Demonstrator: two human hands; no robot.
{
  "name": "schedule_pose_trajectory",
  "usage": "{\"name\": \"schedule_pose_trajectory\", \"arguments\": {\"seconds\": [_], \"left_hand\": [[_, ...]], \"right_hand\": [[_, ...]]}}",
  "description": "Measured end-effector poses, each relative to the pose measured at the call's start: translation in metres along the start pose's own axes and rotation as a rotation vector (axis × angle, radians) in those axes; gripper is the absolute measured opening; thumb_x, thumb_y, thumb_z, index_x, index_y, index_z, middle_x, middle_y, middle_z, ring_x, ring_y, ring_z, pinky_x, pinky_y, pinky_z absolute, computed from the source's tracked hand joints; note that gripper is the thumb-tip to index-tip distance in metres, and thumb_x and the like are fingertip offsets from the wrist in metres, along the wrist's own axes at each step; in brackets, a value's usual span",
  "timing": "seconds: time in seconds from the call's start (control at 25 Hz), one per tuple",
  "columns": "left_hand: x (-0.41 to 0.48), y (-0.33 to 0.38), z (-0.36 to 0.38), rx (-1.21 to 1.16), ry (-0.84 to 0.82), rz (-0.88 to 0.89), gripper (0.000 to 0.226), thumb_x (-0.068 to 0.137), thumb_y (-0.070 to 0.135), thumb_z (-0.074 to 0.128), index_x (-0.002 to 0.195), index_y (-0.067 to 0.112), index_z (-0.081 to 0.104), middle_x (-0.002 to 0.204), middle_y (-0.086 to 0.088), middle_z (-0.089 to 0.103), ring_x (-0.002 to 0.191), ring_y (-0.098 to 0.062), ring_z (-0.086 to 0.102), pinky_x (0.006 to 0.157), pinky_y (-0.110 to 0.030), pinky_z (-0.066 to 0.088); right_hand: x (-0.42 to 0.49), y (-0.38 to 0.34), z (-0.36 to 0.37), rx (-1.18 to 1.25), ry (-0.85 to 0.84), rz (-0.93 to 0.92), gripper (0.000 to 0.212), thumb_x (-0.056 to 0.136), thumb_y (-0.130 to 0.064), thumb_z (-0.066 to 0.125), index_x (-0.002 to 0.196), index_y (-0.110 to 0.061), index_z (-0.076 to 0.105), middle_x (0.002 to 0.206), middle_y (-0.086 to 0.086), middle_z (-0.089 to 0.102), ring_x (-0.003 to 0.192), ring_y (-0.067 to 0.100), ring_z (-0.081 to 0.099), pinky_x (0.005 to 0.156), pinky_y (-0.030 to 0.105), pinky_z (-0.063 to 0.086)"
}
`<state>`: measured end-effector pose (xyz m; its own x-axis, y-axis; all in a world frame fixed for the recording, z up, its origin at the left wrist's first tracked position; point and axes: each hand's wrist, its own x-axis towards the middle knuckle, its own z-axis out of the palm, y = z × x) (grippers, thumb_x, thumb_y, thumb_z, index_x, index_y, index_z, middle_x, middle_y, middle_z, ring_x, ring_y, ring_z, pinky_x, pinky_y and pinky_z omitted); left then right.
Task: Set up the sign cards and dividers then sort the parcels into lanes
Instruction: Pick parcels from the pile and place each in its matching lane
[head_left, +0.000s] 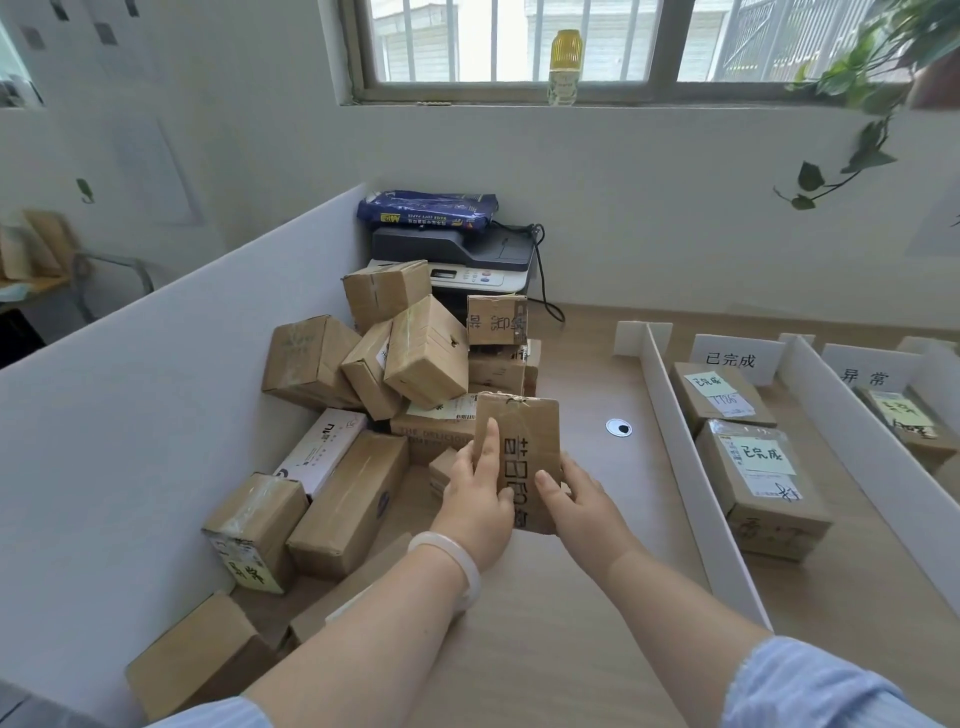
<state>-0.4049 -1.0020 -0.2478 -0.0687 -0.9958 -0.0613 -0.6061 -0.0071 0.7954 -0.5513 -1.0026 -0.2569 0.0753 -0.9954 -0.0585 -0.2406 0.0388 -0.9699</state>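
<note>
While both hands hold it, the small brown cardboard parcel (519, 457) stands upright above the pale wooden desk (545, 649), just in front of the heap of brown cardboard parcels (363, 374) and left of the lanes. Black handwritten characters run down its facing side. The left hand (478, 493) grips its left edge, thumb laid along the front and fingers behind. The right hand (576, 499) grips its lower right corner, thumb on the front face. A pale bangle (462, 564) circles the left wrist.

The heap lies against the tall white partition board (156, 415) on the left, its boxes tilted and stacked on one another. Behind it sits a grey and white printer (457, 260) with a dark blue pack of paper (426, 210) on top.

To the right, a long white foam-board divider (685, 467) and a second white divider (857, 441) mark off the lanes. Between them stands a white sign card reading 已完成 (735, 358), with two brown boxes bearing green notes (763, 488) lying one behind the other in front of it. Beyond the second divider stands a white sign card reading 异常 (865, 376), with one brown box bearing a yellow-green note (906, 421) in front of it. The lane nearest the held parcel shows bare desk and a round cable grommet (618, 427).
</note>
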Motion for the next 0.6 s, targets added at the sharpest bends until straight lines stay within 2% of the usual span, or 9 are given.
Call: {"name": "schedule_pose_trajectory", "arguments": {"seconds": [0.08, 0.16, 0.2, 0.24, 0.32, 0.44, 0.52, 0.6], "left_hand": [[0.0, 0.003, 0.001, -0.024, 0.022, 0.0, 0.079, 0.1, 0.022, 0.044, 0.15, 0.05, -0.01, 0.158, 0.004, 0.013, 0.14, -0.025, 0.029, 0.115, -0.046, 0.032], [0.0, 0.005, 0.002, -0.091, 0.054, -0.019, 0.08, 0.099, 0.028, 0.047, 0.149, 0.052, -0.01, 0.157, 0.006, 0.011, 0.14, -0.024, 0.027, 0.116, -0.046, 0.03], [0.0, 0.006, 0.002, -0.133, 0.07, -0.028, 0.082, 0.097, 0.033, 0.052, 0.149, 0.051, -0.009, 0.156, 0.007, 0.01, 0.14, -0.023, 0.025, 0.117, -0.045, 0.029], [-0.001, 0.006, 0.003, -0.172, 0.085, -0.032, 0.086, 0.095, 0.038, 0.057, 0.151, 0.048, -0.008, 0.156, 0.007, 0.009, 0.142, -0.022, 0.023, 0.118, -0.043, 0.027], [-0.002, 0.007, 0.004, -0.213, 0.093, -0.037, 0.101, 0.086, 0.049, 0.068, 0.154, 0.042, -0.005, 0.154, 0.005, 0.011, 0.142, -0.019, 0.023, 0.116, -0.035, 0.026], [0.0, 0.009, 0.005, -0.313, 0.099, -0.077, 0.116, 0.072, 0.054, 0.079, 0.155, 0.042, -0.001, 0.152, 0.003, 0.016, 0.139, -0.019, 0.03, 0.112, -0.036, 0.035], [0.001, 0.01, 0.005, -0.401, 0.11, -0.114, 0.112, 0.074, 0.048, 0.081, 0.155, 0.041, 0.004, 0.153, 0.001, 0.018, 0.139, -0.021, 0.032, 0.109, -0.038, 0.038], [0.002, 0.011, 0.005, -0.478, 0.109, -0.128, 0.112, 0.071, 0.049, 0.081, 0.155, 0.04, 0.008, 0.157, -0.001, 0.02, 0.14, -0.021, 0.033, 0.11, -0.04, 0.037]], "right_hand": [[-0.001, 0.001, 0.001, -0.041, 0.006, -0.033, 0.038, 0.096, -0.048, 0.051, 0.134, -0.049, 0.047, 0.117, -0.004, 0.064, 0.108, 0.012, 0.063, 0.094, 0.037, 0.054], [0.003, 0.008, -0.003, -0.17, 0.016, -0.044, 0.068, 0.081, -0.079, 0.044, 0.143, -0.054, 0.034, 0.124, -0.004, 0.054, 0.122, 0.014, 0.051, 0.106, 0.042, 0.043], [0.002, 0.007, -0.006, -0.239, 0.007, -0.042, 0.078, 0.076, -0.083, 0.041, 0.147, -0.052, 0.028, 0.127, -0.005, 0.048, 0.127, 0.012, 0.043, 0.112, 0.041, 0.036], [0.0, 0.007, -0.008, -0.28, 0.002, -0.038, 0.082, 0.076, -0.081, 0.039, 0.15, -0.049, 0.025, 0.13, -0.007, 0.042, 0.13, 0.009, 0.035, 0.115, 0.038, 0.03], [-0.005, 0.003, -0.011, -0.285, 0.013, -0.046, 0.082, 0.074, -0.078, 0.033, 0.149, -0.047, 0.026, 0.13, -0.009, 0.036, 0.132, 0.007, 0.028, 0.117, 0.037, 0.028], [-0.009, 0.0, -0.017, -0.239, 0.011, -0.076, 0.069, 0.08, -0.075, 0.034, 0.144, -0.049, 0.036, 0.125, -0.011, 0.038, 0.13, 0.011, 0.035, 0.114, 0.039, 0.032], [-0.009, -0.001, -0.022, -0.263, 0.024, -0.064, 0.05, 0.096, -0.057, 0.041, 0.145, -0.045, 0.037, 0.125, -0.01, 0.041, 0.13, 0.012, 0.034, 0.114, 0.035, 0.028], [-0.008, 0.002, -0.028, -0.309, 0.115, -0.034, 0.051, 0.1, -0.042, 0.045, 0.15, -0.037, 0.032, 0.131, -0.006, 0.041, 0.133, 0.015, 0.033, 0.113, 0.036, 0.027]]}}
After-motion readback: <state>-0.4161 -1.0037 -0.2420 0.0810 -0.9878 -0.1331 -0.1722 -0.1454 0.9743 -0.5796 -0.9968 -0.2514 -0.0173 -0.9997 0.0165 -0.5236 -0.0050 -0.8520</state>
